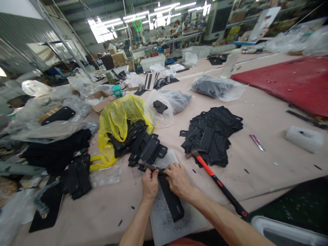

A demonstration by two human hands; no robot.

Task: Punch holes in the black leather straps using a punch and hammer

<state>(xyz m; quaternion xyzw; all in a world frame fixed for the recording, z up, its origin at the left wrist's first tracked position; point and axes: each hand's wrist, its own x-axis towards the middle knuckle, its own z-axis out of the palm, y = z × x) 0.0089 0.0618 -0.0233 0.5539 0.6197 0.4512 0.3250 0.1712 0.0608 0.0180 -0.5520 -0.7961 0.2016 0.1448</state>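
A long black padded piece [171, 198] lies lengthwise on a grey slab [161, 222] in front of me. My left hand [150, 182] is closed at its far end, thumb and finger pinching a narrow dark item with a metallic shine [150, 165]; its exact kind is hard to make out. Pressed against the same far end, my right hand [178, 179] has its fingers bent and closed on the black piece. The fingertips of both hands almost meet, and what lies between them is partly hidden. A hammer [217, 182] with a red and black handle rests to the right.
Beyond the hammer is a heap of flat black pieces [211, 131]. More black pieces [147, 147] spill from a yellow plastic bag [112, 116]. At right lie a purple-handled cutter [257, 142], a white roll [304, 138] and a red board [289, 82]. Filled plastic bags [216, 88] stand behind.
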